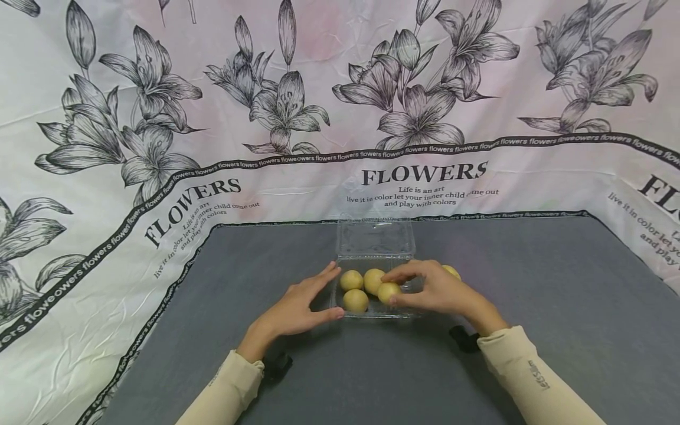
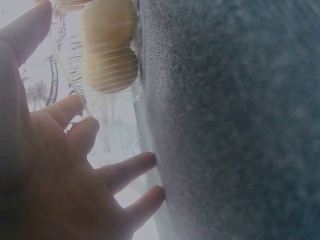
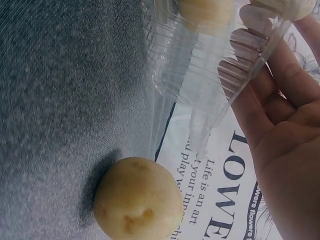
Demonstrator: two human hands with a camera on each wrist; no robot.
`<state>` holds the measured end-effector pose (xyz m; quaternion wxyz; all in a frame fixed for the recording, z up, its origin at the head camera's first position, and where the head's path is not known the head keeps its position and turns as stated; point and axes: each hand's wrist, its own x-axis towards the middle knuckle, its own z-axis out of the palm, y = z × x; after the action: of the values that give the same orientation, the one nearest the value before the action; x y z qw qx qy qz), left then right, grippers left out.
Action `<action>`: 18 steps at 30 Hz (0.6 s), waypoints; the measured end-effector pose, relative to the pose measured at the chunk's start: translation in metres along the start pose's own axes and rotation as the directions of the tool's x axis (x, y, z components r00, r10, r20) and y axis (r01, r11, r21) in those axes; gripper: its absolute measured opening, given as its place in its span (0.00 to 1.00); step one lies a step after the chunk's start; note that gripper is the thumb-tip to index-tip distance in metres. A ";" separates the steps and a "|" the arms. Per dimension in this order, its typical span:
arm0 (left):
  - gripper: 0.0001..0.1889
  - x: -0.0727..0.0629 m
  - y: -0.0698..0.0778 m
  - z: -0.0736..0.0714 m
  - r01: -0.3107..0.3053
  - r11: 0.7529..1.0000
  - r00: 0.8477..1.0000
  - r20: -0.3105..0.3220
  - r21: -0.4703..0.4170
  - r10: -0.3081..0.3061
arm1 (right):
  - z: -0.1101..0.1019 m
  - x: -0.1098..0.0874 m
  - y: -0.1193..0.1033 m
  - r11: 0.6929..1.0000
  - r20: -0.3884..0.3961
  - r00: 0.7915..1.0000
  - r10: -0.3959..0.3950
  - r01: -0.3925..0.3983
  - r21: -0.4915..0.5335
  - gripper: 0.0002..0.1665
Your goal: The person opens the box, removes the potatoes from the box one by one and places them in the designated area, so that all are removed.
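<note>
From here I see the right hand (image 1: pixel 441 289) pinching a round yellow item (image 1: pixel 389 293) between thumb and fingers inside the clear box (image 1: pixel 376 238); the left hand (image 1: pixel 297 307), fingers spread, is at its left side.

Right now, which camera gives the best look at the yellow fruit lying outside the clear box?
The right wrist view: there the yellow fruit sits large and nearly whole on the grey surface, brown marks visible. The head view shows only a bit of it behind the right hand; the left wrist view shows none.
</note>
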<state>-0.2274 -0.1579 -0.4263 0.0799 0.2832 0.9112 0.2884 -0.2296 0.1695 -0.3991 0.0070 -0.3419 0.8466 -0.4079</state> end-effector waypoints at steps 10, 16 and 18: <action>0.46 -0.001 0.001 -0.001 -0.003 1.000 1.000 -0.001 0.005 0.003 | -0.008 -0.004 -0.002 0.999 -0.021 0.999 0.026 -0.026 -0.025 0.22; 0.45 0.000 0.001 -0.001 -0.003 1.000 1.000 -0.004 -0.003 0.003 | -0.010 -0.006 -0.001 0.999 -0.025 0.999 0.027 -0.028 -0.018 0.22; 0.46 0.000 0.001 -0.001 -0.002 1.000 1.000 -0.002 -0.005 0.002 | -0.011 -0.007 -0.001 0.999 -0.027 0.999 0.032 -0.032 -0.022 0.22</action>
<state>-0.2269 -0.1577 -0.4251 0.0797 0.2835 0.9102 0.2912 -0.2274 0.1808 -0.3928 -0.0016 -0.3228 0.8565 -0.4028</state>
